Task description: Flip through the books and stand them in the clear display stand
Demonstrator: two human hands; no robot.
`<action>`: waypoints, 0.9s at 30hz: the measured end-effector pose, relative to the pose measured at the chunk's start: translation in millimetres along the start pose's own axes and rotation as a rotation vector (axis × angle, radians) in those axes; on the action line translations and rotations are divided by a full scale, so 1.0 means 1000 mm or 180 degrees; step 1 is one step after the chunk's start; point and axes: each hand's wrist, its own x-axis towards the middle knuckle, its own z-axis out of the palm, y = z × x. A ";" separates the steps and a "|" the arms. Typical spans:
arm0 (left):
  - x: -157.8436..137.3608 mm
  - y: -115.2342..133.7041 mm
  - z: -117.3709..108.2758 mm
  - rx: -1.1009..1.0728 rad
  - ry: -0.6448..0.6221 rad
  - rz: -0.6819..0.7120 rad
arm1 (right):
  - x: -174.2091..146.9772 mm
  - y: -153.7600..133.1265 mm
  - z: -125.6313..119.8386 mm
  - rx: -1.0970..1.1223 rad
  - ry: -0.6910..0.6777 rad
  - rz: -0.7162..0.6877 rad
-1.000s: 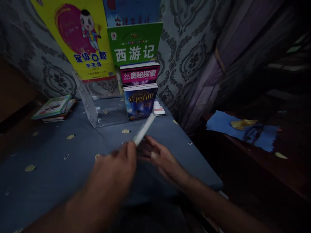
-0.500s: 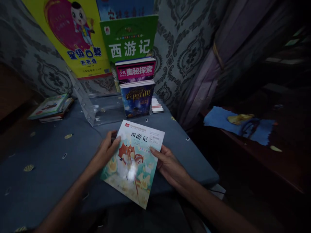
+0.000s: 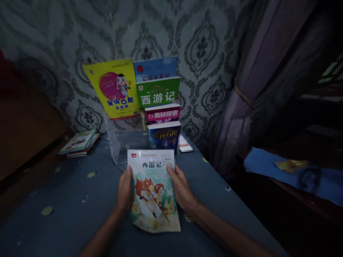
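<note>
A paperback book (image 3: 154, 189) with a cartoon figure on its pale green cover is held upright between my two hands, above the table. My left hand (image 3: 124, 191) grips its left edge, thumb on the cover. On the right edge, my right hand (image 3: 183, 187) is closed with its thumb on the front; the fingers behind are hidden. Just beyond the book stands a clear acrylic rack (image 3: 114, 148). It bears a yellow book (image 3: 118, 94), a blue book (image 3: 158, 67), a green book (image 3: 159, 93), a pink book (image 3: 163, 115) and a dark blue book (image 3: 164, 137).
Several books lie in a stack (image 3: 80, 142) at the table's left back. The blue cloth-covered table (image 3: 75, 214) meets a patterned wall. At right hang a tied curtain (image 3: 235, 117) and a lower surface with a bright blue cloth (image 3: 259, 166) on it.
The book has turned from a slant to nearly straight, still in both hands. My view has tilted up, so the whole rack and more wall now show.
</note>
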 end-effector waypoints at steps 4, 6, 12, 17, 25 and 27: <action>0.008 -0.016 -0.011 0.0119 0.0215 -0.0109 | 0.003 0.003 -0.007 -0.0164 -0.0040 0.0158; 0.010 -0.017 -0.013 0.0150 0.0278 -0.0144 | 0.002 0.000 -0.010 -0.0336 -0.0069 0.0100; 0.014 0.011 -0.021 0.0275 -0.0055 0.0228 | 0.009 -0.028 -0.008 -0.1486 -0.0895 -0.0195; 0.018 0.025 -0.038 0.0815 0.0310 0.0767 | 0.010 -0.055 0.006 -0.2670 -0.1651 -0.0872; 0.004 -0.001 -0.081 0.1195 0.0717 0.0448 | -0.009 -0.047 0.011 -0.3137 -0.1895 -0.0690; 0.002 -0.001 -0.087 0.1313 0.0340 0.0380 | -0.009 -0.045 0.008 -0.3190 -0.1870 -0.0699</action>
